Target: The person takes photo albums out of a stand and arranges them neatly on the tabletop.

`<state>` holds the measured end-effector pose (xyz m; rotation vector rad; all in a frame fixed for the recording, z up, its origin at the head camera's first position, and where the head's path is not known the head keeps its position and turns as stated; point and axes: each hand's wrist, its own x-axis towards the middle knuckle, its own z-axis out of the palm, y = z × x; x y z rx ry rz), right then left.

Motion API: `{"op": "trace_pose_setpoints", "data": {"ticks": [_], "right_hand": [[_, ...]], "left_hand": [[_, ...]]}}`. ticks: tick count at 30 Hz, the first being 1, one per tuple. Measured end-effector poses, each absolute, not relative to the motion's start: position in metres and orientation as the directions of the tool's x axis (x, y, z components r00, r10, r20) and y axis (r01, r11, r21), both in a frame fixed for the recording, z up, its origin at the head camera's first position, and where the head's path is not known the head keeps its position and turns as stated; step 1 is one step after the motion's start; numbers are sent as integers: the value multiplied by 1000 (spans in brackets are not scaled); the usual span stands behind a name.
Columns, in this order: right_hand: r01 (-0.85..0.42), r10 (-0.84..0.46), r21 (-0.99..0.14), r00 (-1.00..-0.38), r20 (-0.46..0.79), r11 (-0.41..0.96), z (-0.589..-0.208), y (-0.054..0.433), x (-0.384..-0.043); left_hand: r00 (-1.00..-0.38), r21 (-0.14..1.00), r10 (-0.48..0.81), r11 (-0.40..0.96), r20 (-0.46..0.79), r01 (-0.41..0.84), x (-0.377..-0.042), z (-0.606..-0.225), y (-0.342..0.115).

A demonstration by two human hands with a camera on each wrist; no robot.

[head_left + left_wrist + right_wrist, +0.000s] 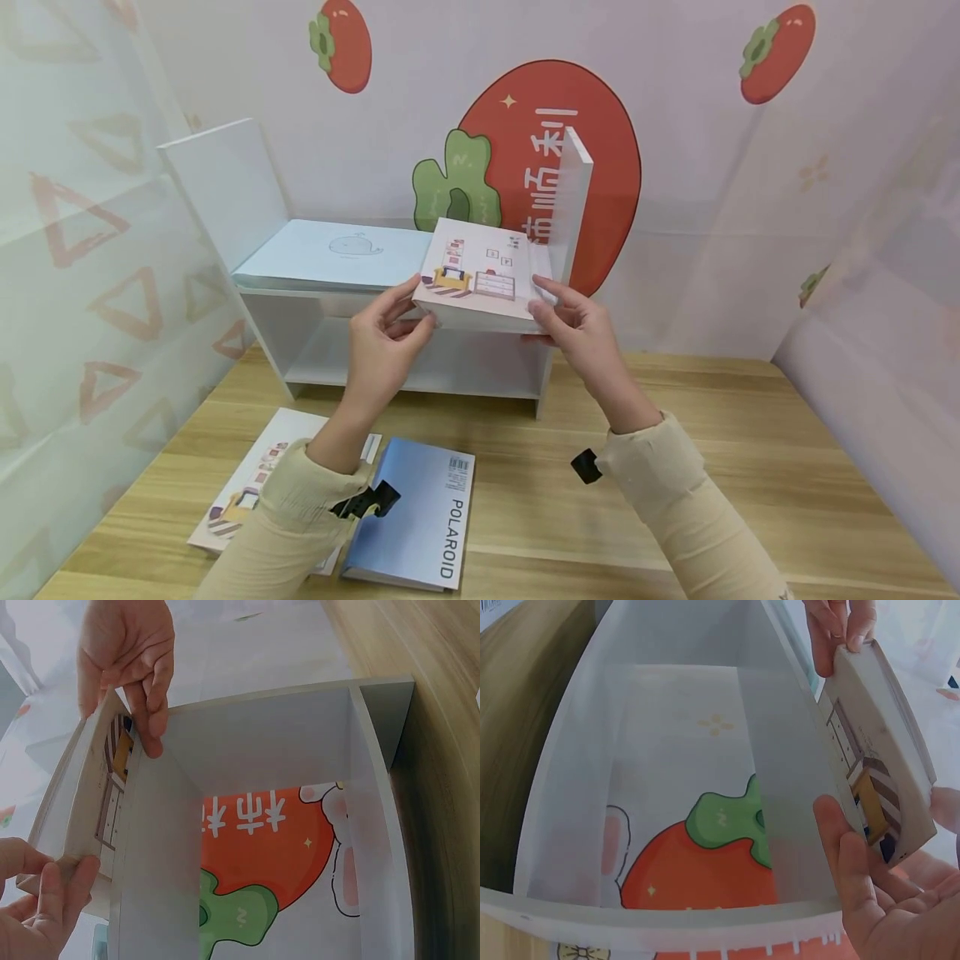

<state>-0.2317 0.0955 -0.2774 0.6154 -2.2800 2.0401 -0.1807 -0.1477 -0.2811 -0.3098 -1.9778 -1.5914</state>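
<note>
Both hands hold a thick pink-white book (480, 283) with a bed and drawers drawn on its cover. It tilts over the right end of a white shelf's top. My left hand (384, 329) pinches the book's left front corner. At the right end my right hand (581, 325) grips the edge, forefinger on the cover and other fingers below. In the left wrist view the book (82, 787) sits close against the shelf's top board, right hand (131, 664) at the upper end. The right wrist view shows the right hand (900, 907) on the book's lower end.
Left of the held book, a pale blue whale-cover book (330, 254) lies flat on the white shelf (412, 379), between upright end boards. A blue POLAROID book (412, 508) and another drawn-cover book (255, 467) lie on the wooden table (540, 475), partly under my left forearm.
</note>
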Motion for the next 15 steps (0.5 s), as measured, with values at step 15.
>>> {"op": "trace_pose_setpoints", "data": {"ticks": [15], "right_hand": [[-220,-316,-974,-922,223,-45,-280,94,-228]], "left_hand": [[-825,843,-185,189,534,504,-177,-291,-151]]}}
